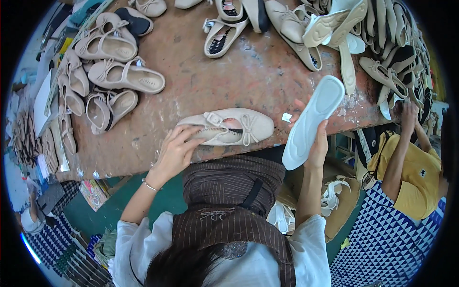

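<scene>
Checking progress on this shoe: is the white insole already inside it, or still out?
Out. The right hand holds the white insole in the air beside the beige shoe, which the left hand steadies on the table.

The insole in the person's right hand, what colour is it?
The insole is white, plain with no pattern, seen clearly in the head view, held by the right hand.
</scene>
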Available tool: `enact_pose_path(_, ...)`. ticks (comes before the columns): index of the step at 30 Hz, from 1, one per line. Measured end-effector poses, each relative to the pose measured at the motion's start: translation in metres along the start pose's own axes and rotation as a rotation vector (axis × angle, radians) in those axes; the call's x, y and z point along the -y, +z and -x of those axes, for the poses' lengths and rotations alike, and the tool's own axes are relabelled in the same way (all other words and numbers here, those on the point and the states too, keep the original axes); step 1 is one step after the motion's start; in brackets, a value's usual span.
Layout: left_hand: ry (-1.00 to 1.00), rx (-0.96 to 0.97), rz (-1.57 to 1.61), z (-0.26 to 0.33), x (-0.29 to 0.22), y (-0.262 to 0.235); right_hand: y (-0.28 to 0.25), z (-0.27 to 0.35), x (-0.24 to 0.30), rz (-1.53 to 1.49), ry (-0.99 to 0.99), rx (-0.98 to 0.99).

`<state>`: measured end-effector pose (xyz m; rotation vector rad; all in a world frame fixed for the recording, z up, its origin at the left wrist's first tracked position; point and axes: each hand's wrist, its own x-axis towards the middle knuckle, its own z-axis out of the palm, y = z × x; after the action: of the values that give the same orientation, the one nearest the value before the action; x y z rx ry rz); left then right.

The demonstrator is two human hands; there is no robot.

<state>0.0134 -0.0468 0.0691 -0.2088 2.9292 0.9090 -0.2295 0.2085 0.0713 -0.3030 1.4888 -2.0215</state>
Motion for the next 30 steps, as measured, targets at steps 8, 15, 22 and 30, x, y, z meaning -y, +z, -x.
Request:
enact_pose_path(8,-0.22,-0.407,0.227,-0.005,-0.017,0.041,0.05,0.031,-0.046,-0.04,0.182,0.145)
enact_pose_path(15,-0.454,-0.409,0.496,-0.02,-0.018,0.049,0.051,0.02,-0.057,-0.202,0.222,0.161)
enact_pose_path(22,-0.37,-0.24,0.742,-0.022,-0.007,0.032,0.045,0.018,-0.055,-0.406,0.241,0.19)
enact_pose_path(30,-0.406,-0.219,0.637,-0.026,-0.013,0.02,0.052,0.038,0.011,1.456,-0.491,0.12)
